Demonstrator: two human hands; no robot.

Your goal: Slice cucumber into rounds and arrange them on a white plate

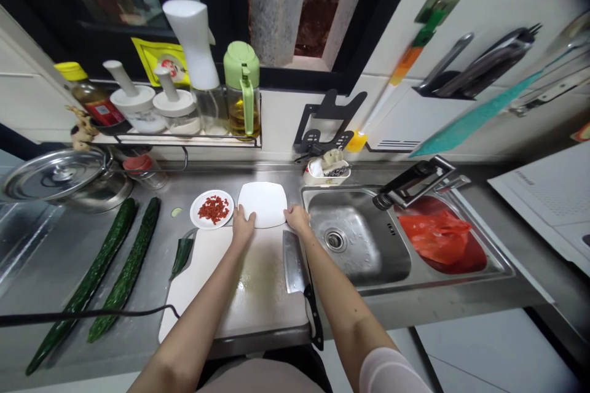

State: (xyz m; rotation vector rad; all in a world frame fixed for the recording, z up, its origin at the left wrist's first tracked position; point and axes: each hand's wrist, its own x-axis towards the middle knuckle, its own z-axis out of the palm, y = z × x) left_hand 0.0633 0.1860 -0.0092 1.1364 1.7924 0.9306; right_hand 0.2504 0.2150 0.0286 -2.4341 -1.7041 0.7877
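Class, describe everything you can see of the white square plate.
The square plate is white, smooth-looking, with rounded corners and bowed sides; whether ceramic or plastic, I cannot tell. It appears to lie flat just beyond the cutting board, between the round plate and the sink. The left hand and right hand hold its near corners.

1. Between the two forearms (203, 313), the middle of the cutting board (262, 279) is open, up to the near edge of the square plate (262, 204).
2. At the right, the knife (294, 264) lies along the board, and its handle (314, 319) sticks out past the near edge.
3. The round plate (195, 211) stands just beside the square plate, so almost no gap remains.
4. Between board and cucumbers (124, 282), a strip of table (160, 252) leaves passage, but a cable (92, 314) crosses its near part.
5. The sink (369, 245) is open from above, except under the tap (415, 183), far right.
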